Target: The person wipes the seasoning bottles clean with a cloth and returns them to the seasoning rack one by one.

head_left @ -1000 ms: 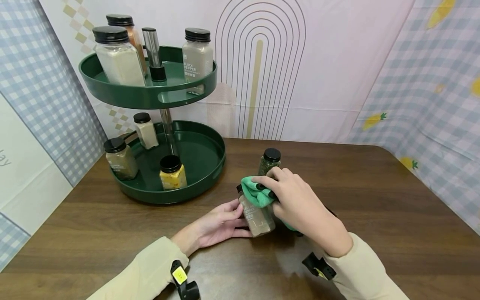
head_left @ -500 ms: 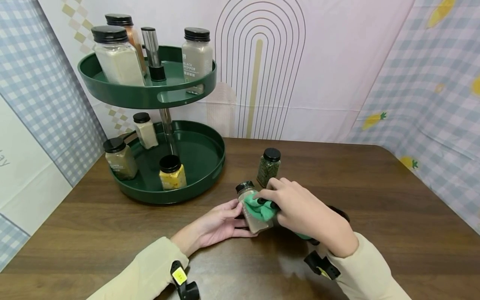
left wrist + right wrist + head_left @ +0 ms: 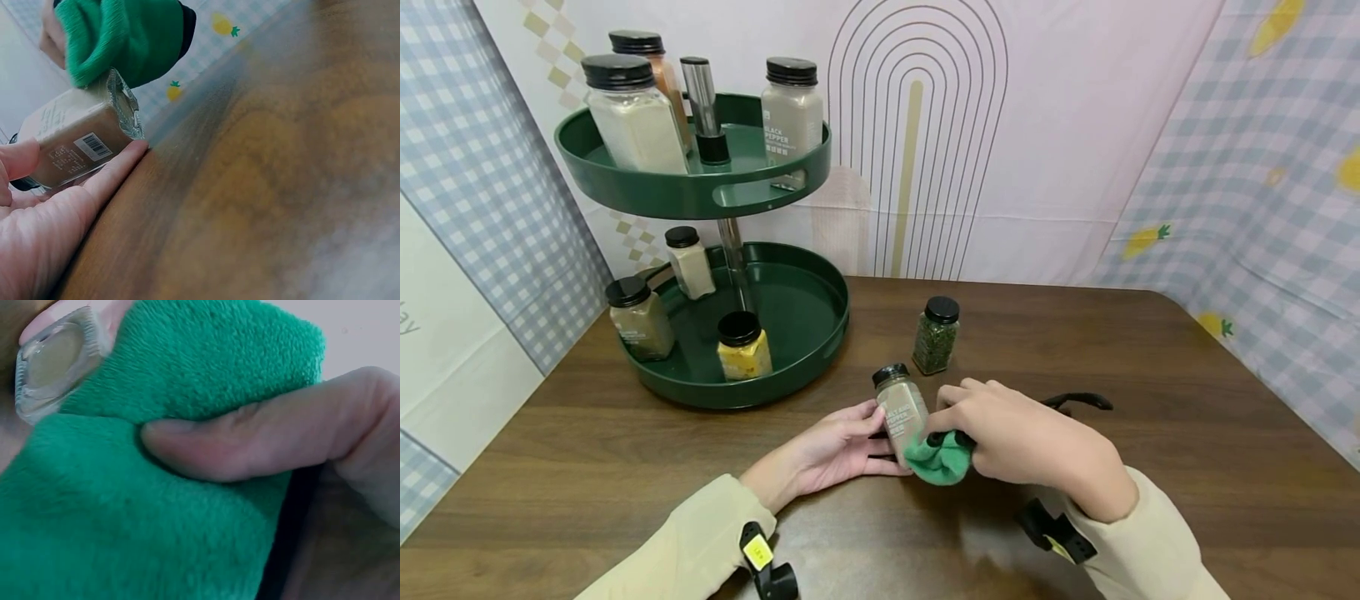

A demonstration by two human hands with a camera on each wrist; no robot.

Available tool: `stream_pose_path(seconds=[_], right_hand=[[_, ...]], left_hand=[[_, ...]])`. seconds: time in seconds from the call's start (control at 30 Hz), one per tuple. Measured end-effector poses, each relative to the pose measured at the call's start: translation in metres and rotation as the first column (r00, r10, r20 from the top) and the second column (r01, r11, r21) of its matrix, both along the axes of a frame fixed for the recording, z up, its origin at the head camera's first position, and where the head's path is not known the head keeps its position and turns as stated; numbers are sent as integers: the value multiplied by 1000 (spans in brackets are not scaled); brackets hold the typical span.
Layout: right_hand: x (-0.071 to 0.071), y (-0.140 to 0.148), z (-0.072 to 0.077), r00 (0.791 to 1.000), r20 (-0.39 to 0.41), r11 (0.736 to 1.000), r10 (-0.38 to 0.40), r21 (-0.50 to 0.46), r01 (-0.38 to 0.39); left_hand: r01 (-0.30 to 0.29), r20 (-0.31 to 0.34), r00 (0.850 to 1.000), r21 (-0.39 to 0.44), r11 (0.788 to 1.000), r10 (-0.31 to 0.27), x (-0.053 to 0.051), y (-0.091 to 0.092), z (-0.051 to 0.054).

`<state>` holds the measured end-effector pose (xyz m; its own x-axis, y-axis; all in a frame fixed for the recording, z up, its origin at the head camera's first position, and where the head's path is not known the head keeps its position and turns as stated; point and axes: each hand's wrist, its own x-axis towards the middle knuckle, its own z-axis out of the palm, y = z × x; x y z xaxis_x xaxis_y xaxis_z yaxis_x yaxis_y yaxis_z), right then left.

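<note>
So your left hand [image 3: 827, 454] has its thumb and fingers curled round a squarish clear jar of beige powder [image 3: 901, 407], spread only about as wide as the jar itself. It's tilted, black lid [image 3: 891, 374] pointing away from you and a bit left; can't tell whether the base touches the brown wooden table [image 3: 1150, 417]. Your right hand [image 3: 1022, 433] is pinching a bunched-up fluffy green cloth with black edging [image 3: 938, 463], thumb pressed into the fold, and the cloth touches the jar near its base. Just beyond, you've got a small clear jar of dark green herbs [image 3: 935, 343] standing upright. Off to the left sits a dark green round two-tier stand [image 3: 655, 197] with more black-lidded jars [image 3: 642, 133].
</note>
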<state>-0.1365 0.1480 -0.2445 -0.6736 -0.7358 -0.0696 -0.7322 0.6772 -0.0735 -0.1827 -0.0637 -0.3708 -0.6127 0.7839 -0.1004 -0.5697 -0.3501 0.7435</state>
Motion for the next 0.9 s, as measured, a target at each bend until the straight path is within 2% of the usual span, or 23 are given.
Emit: stream_pose_path(seconds=[0.13, 0.2, 0.27, 0.33, 0.43, 0.5, 0.57, 0.7, 0.9], right_hand=[[1, 4, 4, 998, 47, 999, 29, -15, -29], [-1, 6, 6, 999, 28, 998, 27, -59, -25], [-3, 6, 7, 999, -33, 992, 2, -124, -6], [-6, 5, 5, 991, -126, 982, -54, -187, 30], [-11, -1, -1, 959, -234, 962, -162, -255, 101], [-14, -7, -7, 942, -265, 951, -208, -279, 131], [-16, -11, -12, 939, -258, 943, -228, -299, 147], [-16, -12, -17, 956, -211, 936, -203, -328, 126], [-14, -10, -14, 977, -147, 944, -154, -315, 101]], left_hand=[[-6, -2, 1000, -4, 1000, 6, 0, -1, -1], [-14, -8, 1000, -4, 1000, 14, 1, 0, -1], [-19, -11, 1000, -1, 1000, 19, 1, 0, -1], [-20, -20, 1000, 7, 1000, 20, 1, 0, 0], [-20, -29, 999, 19, 1000, 21, 1, -1, 0], [-27, -31, 999, 29, 999, 28, 2, -1, 0], [-43, -16, 999, 45, 998, 44, 2, 0, -1], [-65, 16, 998, 71, 995, 64, 2, -1, -1], [-51, -3, 999, 74, 996, 52, 2, -3, -1]])
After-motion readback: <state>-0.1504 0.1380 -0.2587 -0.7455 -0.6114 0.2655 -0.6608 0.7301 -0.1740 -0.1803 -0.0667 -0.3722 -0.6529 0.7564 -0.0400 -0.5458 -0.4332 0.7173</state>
